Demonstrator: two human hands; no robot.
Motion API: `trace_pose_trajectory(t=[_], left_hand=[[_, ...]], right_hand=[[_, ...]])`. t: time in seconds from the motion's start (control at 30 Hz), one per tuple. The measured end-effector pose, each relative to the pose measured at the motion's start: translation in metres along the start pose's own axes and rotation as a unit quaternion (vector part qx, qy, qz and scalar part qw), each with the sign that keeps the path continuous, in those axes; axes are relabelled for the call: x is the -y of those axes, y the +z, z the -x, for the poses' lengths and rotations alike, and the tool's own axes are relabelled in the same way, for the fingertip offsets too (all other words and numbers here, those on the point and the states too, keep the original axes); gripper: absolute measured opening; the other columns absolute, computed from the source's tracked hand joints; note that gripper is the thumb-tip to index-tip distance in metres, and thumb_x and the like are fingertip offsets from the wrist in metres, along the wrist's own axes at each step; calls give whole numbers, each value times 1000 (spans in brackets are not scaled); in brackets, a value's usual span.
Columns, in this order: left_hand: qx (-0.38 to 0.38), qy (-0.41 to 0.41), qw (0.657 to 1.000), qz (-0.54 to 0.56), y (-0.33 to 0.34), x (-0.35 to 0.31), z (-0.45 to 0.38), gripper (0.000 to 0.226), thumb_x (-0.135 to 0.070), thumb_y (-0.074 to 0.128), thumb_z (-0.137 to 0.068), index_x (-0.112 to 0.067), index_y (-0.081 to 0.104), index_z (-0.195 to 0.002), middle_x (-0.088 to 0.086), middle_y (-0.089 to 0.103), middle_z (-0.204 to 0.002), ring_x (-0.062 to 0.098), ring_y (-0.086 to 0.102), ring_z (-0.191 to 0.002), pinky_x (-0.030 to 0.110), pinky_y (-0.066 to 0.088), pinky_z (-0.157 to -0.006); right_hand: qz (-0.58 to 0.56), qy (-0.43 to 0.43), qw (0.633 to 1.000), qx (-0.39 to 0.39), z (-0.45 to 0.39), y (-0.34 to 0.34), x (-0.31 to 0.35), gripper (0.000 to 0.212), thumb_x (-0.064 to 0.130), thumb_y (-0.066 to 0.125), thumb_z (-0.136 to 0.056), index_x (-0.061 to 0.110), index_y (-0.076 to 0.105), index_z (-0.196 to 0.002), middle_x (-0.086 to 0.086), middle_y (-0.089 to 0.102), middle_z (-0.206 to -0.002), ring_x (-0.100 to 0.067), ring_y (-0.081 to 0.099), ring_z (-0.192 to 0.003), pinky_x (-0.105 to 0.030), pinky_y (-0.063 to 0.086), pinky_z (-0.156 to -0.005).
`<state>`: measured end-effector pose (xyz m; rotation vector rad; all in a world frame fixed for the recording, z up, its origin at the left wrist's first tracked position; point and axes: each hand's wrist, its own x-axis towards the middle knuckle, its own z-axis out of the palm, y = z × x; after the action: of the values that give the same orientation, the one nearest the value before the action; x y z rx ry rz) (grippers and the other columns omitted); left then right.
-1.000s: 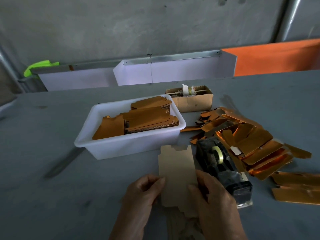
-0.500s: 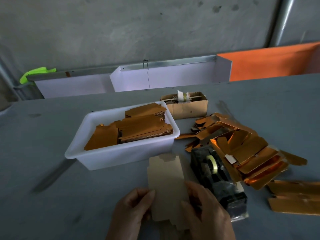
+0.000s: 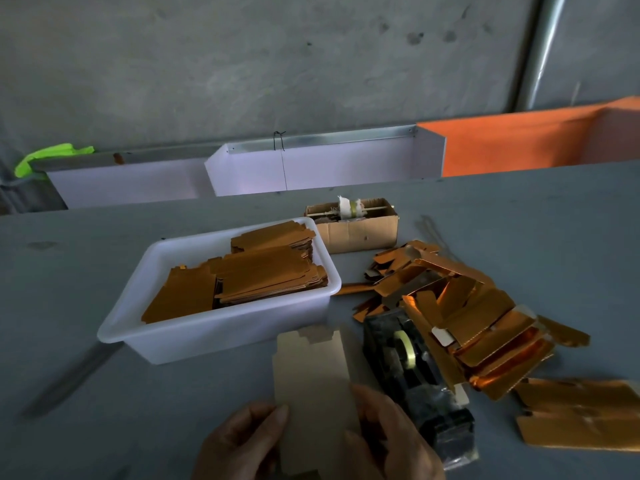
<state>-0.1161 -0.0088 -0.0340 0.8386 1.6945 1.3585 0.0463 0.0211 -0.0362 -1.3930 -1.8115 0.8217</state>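
At the near edge of the grey surface (image 3: 104, 427), about midway along it, a flat beige card blank (image 3: 311, 375) is held with its plain side up and its notched end pointing toward the far edge; the left hand (image 3: 242, 441) grips its left margin with the thumb lying on top, and the right hand (image 3: 391, 434) grips the right margin with curled fingers closed over the card; the blank's lower end is hidden between the two hands. Just beyond the blank, toward the middle of the surface, stands a white plastic tub (image 3: 221, 337) holding stacks of flattened gold cartons (image 3: 263, 275); just right of the blank and close beside the right hand sits a dark tape dispenser (image 3: 408, 368) with a pale roll of tape in it; a loose heap of gold card pieces (image 3: 478, 320) lies against the dispenser's far and right sides and spreads toward the right edge, where further gold pieces (image 3: 581, 417) lie flat. Behind the tub, nearer the far edge, is a small open brown box (image 3: 360, 233) with a stick laid across its top; along the far edge run white trays (image 3: 329, 168), with an orange panel (image 3: 519, 143) toward the far right corner and a bright green object (image 3: 52, 155) toward the far left corner.
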Motion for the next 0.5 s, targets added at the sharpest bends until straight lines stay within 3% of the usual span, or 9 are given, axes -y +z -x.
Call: trace_pose_trajectory(t=[0.07,0.13,0.2,0.3,0.4,0.5], left_hand=[[3,-4,1000,20,1,0,0,23,-6,71,-81,-6,71,-58,17,54,-48,15,43,-38,17,34,-39],[10,-9,999,39,1,1,0,21,-6,70,-81,-7,72,-60,18,54,-50,17,45,-45,22,33,-48],[15,-17,997,69,2,2,1,19,-4,68,-82,-5,73,-63,26,55,-55,26,48,-58,29,34,-60],[10,-14,995,97,2,3,1,11,-2,68,-79,-4,75,-70,44,58,-75,34,52,-74,42,35,-73],[6,-5,994,107,2,0,3,2,-12,75,-70,-10,76,-70,30,60,-64,30,50,-69,37,35,-68],[14,6,993,114,0,-1,5,23,-16,88,-50,-10,75,-67,19,58,-57,25,48,-61,31,33,-62]], right_hand=[[8,0,1000,-2,1,-1,0,52,35,65,-83,63,29,-108,32,54,-105,34,26,-106,6,32,-78],[12,5,1000,-2,1,-2,2,51,36,65,-83,65,28,-105,34,53,-103,35,36,-95,6,32,-77],[7,18,1000,-6,0,-4,5,51,37,65,-83,65,28,-105,34,53,-100,27,47,-83,6,33,-76],[5,24,1000,-7,1,-6,10,49,38,64,-83,64,26,-98,32,55,-98,19,50,-84,5,34,-74],[-6,36,999,-3,2,-9,13,44,37,65,-83,63,31,-92,31,57,-91,20,50,-81,5,35,-72],[-39,64,997,2,2,-12,13,35,36,66,-83,59,41,-88,25,63,-86,13,57,-81,1,39,-70]])
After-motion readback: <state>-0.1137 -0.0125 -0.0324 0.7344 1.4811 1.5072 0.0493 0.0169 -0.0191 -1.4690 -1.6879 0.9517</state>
